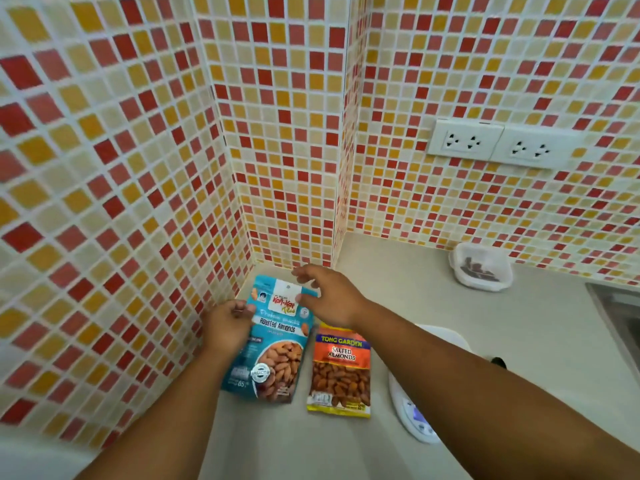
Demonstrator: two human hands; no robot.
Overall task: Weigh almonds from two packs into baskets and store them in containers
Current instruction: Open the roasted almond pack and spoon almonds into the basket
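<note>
Both forearms stretch forward over the pale beige counter (398, 292) toward its tiled back-left corner. The left hand (228, 327) curls its fingers round the left edge of the blue roasted-almond pouch (277, 344), lying there. The right hand (329, 296) hovers over the pouch's top, fingers spread and loosely bent, holding nothing. The orange salted-almond packet (341, 370) lies just beside the pouch

A: Walls? 
B: Mosaic tile wall (104, 168), small squares in red, orange, yellow and cream, white grout. It turns a corner and juts out as a narrow column.

A: Fittings?
B: Two white double sockets (498, 144) side by side on the right stretch of wall.

A: Below?
B: Pale beige counter (398, 271). Edge of a metal sink (620, 317) at far right.
</note>
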